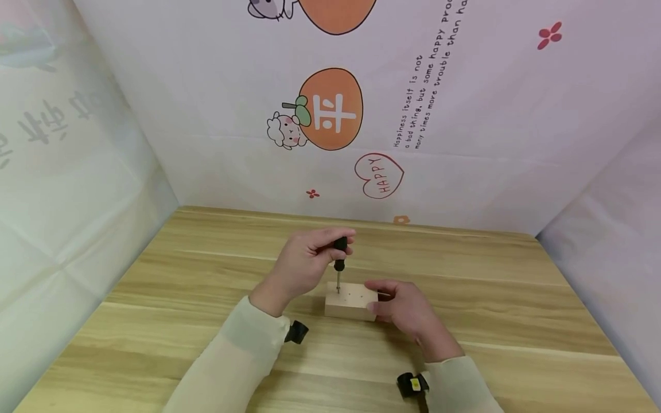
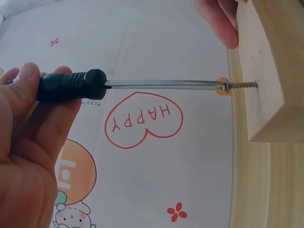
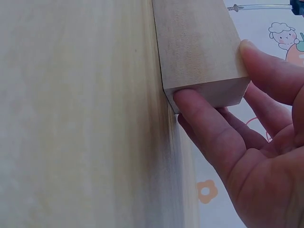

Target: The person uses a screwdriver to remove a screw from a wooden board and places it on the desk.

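The grip of the left hand (image 1: 302,263) pinched a black-handled metal screwdriver (image 2: 121,84), its tip at a threaded metal screw (image 2: 243,85) standing in a pale rectangular wooden block (image 1: 351,310) on the wood-grain table (image 1: 475,287); the right hand (image 1: 408,308) gripped the block's end. Behind, a red heart outline (image 1: 379,176) read "HAPPY".

Left arm (image 1: 234,353): pale-sleeved, extended from the near left; its left hand (image 1: 304,264) was raised, thumb and fingers bent in a pinch. Right arm (image 1: 458,384): pale-sleeved, extended from the near right; its right hand (image 1: 405,305) sat lower, thumb and fingers parted.
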`<action>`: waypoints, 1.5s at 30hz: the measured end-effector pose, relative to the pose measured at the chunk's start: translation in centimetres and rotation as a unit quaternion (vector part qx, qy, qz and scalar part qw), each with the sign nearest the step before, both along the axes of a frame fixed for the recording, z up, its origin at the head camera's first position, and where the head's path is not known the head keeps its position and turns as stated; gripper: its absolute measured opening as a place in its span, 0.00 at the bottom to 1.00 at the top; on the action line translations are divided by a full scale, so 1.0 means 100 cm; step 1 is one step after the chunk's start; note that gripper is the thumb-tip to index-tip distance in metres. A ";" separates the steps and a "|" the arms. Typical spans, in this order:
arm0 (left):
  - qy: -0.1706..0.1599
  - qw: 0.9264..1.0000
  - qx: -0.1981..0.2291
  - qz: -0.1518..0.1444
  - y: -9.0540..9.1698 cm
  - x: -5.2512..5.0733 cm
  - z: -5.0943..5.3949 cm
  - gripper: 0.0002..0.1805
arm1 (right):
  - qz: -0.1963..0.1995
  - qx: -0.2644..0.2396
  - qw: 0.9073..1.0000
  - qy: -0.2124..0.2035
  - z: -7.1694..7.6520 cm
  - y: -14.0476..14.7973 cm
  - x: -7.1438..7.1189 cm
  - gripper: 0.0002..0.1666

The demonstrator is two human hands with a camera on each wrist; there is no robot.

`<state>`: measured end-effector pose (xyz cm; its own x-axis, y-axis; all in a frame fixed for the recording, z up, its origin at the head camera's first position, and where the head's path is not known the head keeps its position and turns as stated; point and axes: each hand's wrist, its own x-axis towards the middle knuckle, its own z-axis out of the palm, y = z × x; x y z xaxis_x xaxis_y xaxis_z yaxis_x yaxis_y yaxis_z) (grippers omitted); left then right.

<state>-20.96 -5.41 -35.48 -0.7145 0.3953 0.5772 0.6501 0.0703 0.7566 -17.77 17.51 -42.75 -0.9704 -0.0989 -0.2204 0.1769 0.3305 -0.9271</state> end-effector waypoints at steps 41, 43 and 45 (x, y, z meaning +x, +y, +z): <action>-0.017 0.997 0.042 0.070 0.007 0.006 -0.001 0.22 | 0.003 0.000 1.000 0.002 -0.001 0.000 -0.001 0.23; 0.013 0.994 0.038 0.103 0.010 0.008 -0.002 0.22 | 0.004 -0.002 1.000 0.001 0.000 0.000 0.000 0.23; 0.034 0.990 0.034 0.131 0.012 0.010 -0.003 0.22 | 0.004 -0.004 1.000 0.001 0.000 0.001 0.000 0.23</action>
<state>-19.92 -4.23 -35.74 -0.7456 0.1599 0.6469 0.6663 0.1944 0.7199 -17.79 17.57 -42.79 -0.9700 -0.1090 -0.2172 0.1719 0.3243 -0.9302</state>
